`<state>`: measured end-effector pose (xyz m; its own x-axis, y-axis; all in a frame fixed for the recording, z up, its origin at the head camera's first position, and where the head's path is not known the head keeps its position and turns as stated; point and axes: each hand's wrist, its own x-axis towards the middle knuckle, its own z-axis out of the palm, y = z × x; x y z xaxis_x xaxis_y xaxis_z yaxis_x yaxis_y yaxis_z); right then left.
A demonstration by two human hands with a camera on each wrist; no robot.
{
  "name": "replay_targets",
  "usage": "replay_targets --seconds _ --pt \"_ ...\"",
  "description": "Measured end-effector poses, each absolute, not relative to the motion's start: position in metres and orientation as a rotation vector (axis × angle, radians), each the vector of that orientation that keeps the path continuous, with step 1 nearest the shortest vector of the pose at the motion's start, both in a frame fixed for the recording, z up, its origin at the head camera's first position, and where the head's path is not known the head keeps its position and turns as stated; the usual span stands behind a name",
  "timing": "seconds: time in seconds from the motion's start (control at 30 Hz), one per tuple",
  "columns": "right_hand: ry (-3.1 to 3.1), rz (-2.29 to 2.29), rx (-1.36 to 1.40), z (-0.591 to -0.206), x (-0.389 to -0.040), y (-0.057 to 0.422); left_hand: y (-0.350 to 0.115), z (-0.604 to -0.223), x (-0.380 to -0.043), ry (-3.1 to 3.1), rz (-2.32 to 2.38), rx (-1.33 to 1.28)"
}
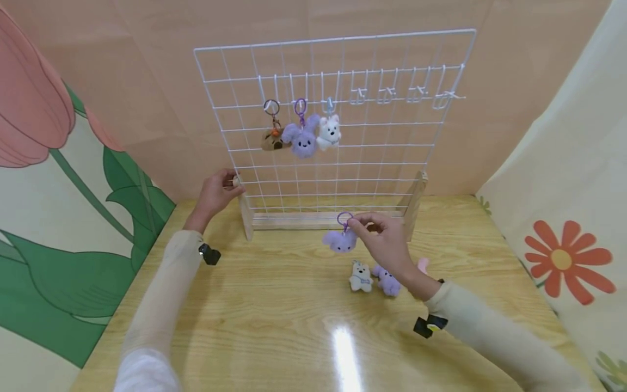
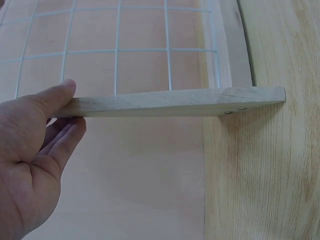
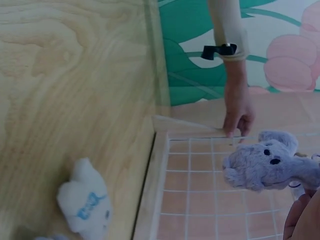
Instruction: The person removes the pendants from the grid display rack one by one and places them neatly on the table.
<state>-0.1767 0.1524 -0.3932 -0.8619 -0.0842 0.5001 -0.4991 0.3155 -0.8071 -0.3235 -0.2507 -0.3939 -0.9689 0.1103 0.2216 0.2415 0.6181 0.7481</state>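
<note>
My left hand (image 1: 215,193) pinches the top end of the left wooden post (image 2: 165,104) of the wire grid rack (image 1: 323,179), thumb on one side and fingers on the other. Between the thumb and fingers of my right hand (image 1: 387,242), a purple plush keychain (image 1: 341,241) hangs by its purple ring (image 1: 345,219), in front of the rack's wooden base bar. In the right wrist view the held plush (image 3: 265,162) shows its dark eyes. Three keychains hang on the rack's hooks: a brown plush (image 1: 273,140), a purple plush (image 1: 302,140) and a white plush (image 1: 329,132).
On the wooden table (image 1: 245,326) below my right hand lie a white plush keychain (image 1: 361,276) and another purple plush (image 1: 388,281). Part of a pink thing (image 1: 423,265) shows behind my right wrist. Several bare white hooks (image 1: 387,93) line the rack's upper right.
</note>
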Motion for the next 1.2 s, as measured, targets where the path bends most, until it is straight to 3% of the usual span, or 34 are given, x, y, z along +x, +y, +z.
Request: replay_targets --seconds 0.47,1.2 --pt "-2.419 1.587 0.421 -0.432 -0.159 0.151 -0.249 -0.393 -0.322 -2.684 -1.271 -0.304" --pt "-2.505 1.462 0.596 -0.488 -0.134 0.154 -0.25 -0.394 -0.323 -2.684 -1.307 -0.291"
